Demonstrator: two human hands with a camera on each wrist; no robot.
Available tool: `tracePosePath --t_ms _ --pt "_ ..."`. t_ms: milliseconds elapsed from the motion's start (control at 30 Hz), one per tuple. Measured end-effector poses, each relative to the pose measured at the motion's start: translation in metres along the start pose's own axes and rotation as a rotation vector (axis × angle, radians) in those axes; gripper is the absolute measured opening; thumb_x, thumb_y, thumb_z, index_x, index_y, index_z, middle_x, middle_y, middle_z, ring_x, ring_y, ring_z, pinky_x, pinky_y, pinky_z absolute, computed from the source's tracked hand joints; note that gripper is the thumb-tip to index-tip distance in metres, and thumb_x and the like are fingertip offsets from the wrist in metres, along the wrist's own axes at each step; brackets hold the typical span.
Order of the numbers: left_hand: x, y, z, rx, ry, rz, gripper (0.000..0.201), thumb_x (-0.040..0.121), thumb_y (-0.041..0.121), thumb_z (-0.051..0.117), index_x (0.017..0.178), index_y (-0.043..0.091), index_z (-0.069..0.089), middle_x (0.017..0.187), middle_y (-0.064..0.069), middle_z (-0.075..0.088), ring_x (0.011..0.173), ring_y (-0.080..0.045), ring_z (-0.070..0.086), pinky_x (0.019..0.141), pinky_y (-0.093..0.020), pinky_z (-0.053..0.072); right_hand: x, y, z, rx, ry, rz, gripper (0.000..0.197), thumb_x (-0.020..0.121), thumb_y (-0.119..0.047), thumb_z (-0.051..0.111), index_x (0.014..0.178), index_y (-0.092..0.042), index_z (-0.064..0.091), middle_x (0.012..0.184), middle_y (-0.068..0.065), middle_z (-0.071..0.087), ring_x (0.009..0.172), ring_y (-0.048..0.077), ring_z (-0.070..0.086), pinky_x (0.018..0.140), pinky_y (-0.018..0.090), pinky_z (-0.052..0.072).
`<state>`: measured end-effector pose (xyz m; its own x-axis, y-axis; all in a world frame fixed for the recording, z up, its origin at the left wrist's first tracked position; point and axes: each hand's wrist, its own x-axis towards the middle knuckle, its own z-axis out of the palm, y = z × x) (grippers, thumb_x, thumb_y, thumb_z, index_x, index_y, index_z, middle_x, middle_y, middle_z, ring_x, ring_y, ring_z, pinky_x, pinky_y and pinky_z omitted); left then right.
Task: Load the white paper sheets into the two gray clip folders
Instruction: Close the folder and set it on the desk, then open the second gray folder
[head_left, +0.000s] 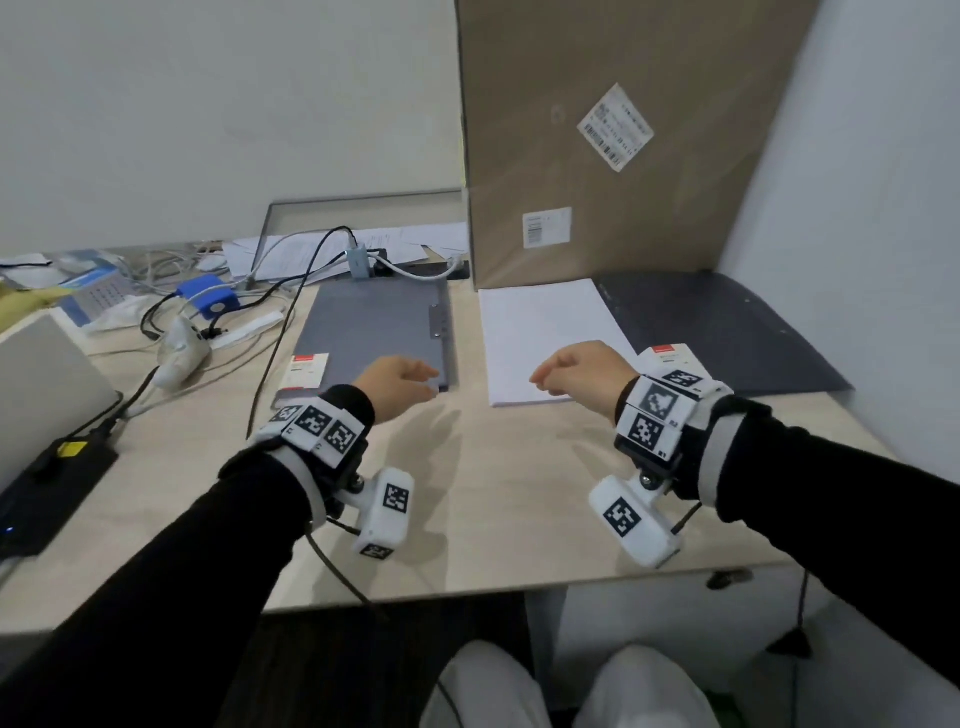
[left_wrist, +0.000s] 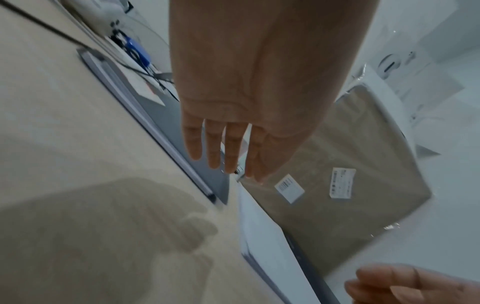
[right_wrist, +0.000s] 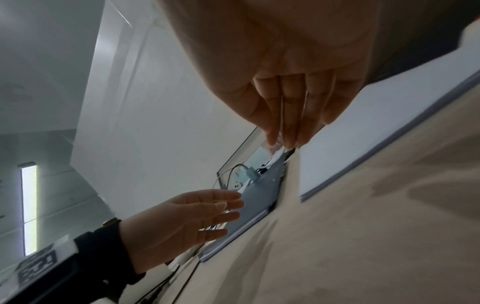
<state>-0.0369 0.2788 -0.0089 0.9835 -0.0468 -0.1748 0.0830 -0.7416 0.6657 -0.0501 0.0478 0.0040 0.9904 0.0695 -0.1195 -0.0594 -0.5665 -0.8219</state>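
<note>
A closed gray clip folder (head_left: 374, 332) lies flat at the middle left of the desk. To its right a stack of white paper sheets (head_left: 545, 338) rests on the opened second dark gray folder (head_left: 727, 332). My left hand (head_left: 432, 382) hovers over the closed folder's near right corner, fingers straight (left_wrist: 223, 156), holding nothing. My right hand (head_left: 539, 378) hangs over the near left part of the paper stack, fingers straight and together (right_wrist: 288, 123), also empty. The right wrist view shows the left hand (right_wrist: 205, 214) beside the folder (right_wrist: 259, 195) and the paper (right_wrist: 363, 139).
A tall cardboard box (head_left: 623, 140) stands against the wall behind the paper. Cables, a blue adapter (head_left: 208, 296) and loose papers clutter the back left. A laptop (head_left: 47, 374) and a black power unit (head_left: 52, 483) sit at the left edge. Bare desk (head_left: 493, 493) lies below my hands.
</note>
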Motion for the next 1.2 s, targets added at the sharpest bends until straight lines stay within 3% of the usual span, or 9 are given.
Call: tracePosePath --t_ms 200,333,433,533,667,833,967,1067,1200 --pt "-0.013 0.033 0.048 -0.082 -0.072 0.026 0.034 0.088 0.013 0.058 0.122 0.010 0.059 0.129 -0.007 0.059 0.119 -0.023 0.055 0.103 -0.033 0.042 -0.037 0.060 -0.057 0.011 0.104 0.137 0.023 0.084 -0.003 0.054 0.072 -0.018 0.067 0.091 0.004 0.069 0.084 0.014 0.061 0.052 0.012 0.039" --pt "-0.010 0.055 0.072 -0.113 -0.105 0.039 0.030 0.088 0.015 0.058 0.118 0.013 0.061 0.126 -0.005 0.060 0.116 -0.022 0.056 0.102 -0.034 0.044 -0.045 0.091 -0.090 0.003 0.202 0.177 0.023 0.082 -0.003 0.056 0.071 -0.018 0.069 0.088 0.004 0.067 0.084 0.015 0.060 0.056 0.016 0.038" --pt "-0.002 0.077 0.090 -0.152 -0.112 0.051 0.029 0.087 0.013 0.058 0.115 0.012 0.062 0.124 -0.007 0.061 0.111 -0.021 0.057 0.100 -0.035 0.046 -0.043 0.115 -0.116 -0.059 0.255 0.224 0.030 0.083 -0.005 0.055 0.062 -0.024 0.065 0.091 0.002 0.067 0.090 0.015 0.058 0.079 0.024 0.048" --pt "0.013 0.104 0.113 -0.164 -0.125 0.065 0.032 0.086 0.013 0.059 0.118 0.010 0.060 0.123 -0.009 0.061 0.111 -0.024 0.058 0.099 -0.035 0.047 -0.035 0.138 -0.144 -0.118 0.295 0.336 0.022 0.086 -0.006 0.053 0.095 -0.011 0.072 0.116 0.010 0.067 0.096 0.018 0.057 0.094 0.030 0.045" --pt "0.040 0.148 0.149 -0.068 -0.145 0.137 0.047 0.083 0.018 0.065 0.127 0.011 0.052 0.131 -0.008 0.055 0.118 -0.024 0.054 0.103 -0.036 0.043 -0.029 0.153 -0.172 -0.115 0.241 0.456 0.040 0.093 -0.008 0.049 0.132 -0.003 0.052 0.139 0.015 0.050 0.127 0.029 0.050 0.074 0.026 0.047" --pt "0.073 0.198 0.200 0.219 -0.190 0.269 0.079 0.073 0.035 0.074 0.140 0.018 0.036 0.146 -0.007 0.037 0.133 -0.027 0.039 0.108 -0.033 0.035 -0.016 0.160 -0.188 -0.317 0.249 0.426 0.041 0.101 -0.016 0.034 0.141 -0.009 0.043 0.150 0.009 0.039 0.137 0.024 0.040 0.111 0.029 0.032" --pt "0.093 0.215 0.234 0.497 -0.220 0.291 0.092 0.071 0.044 0.072 0.146 0.025 0.023 0.158 -0.006 0.012 0.145 -0.034 0.010 0.117 -0.048 0.019 -0.012 0.173 -0.193 -0.048 0.268 0.481 0.041 0.093 -0.009 0.048 0.134 -0.004 0.050 0.140 0.015 0.050 0.130 0.028 0.047 0.102 0.030 0.040" --pt "0.102 0.222 0.243 0.608 -0.231 0.332 0.081 0.080 0.044 0.062 0.147 0.023 0.022 0.156 -0.011 0.018 0.144 -0.035 0.015 0.119 -0.046 0.012 -0.008 0.186 -0.197 0.068 0.350 0.487 0.038 0.089 -0.005 0.053 0.127 -0.002 0.057 0.131 0.014 0.057 0.124 0.029 0.051 0.098 0.029 0.041" --pt "0.100 0.225 0.238 0.617 -0.228 0.367 0.062 0.093 0.041 0.045 0.148 0.026 0.020 0.156 -0.013 0.018 0.139 -0.046 0.022 0.115 -0.049 0.022 -0.006 0.194 -0.197 0.278 0.356 0.475 0.031 0.091 -0.014 0.055 0.116 0.003 0.059 0.084 0.006 0.058 0.078 0.020 0.056 0.068 0.030 0.045"
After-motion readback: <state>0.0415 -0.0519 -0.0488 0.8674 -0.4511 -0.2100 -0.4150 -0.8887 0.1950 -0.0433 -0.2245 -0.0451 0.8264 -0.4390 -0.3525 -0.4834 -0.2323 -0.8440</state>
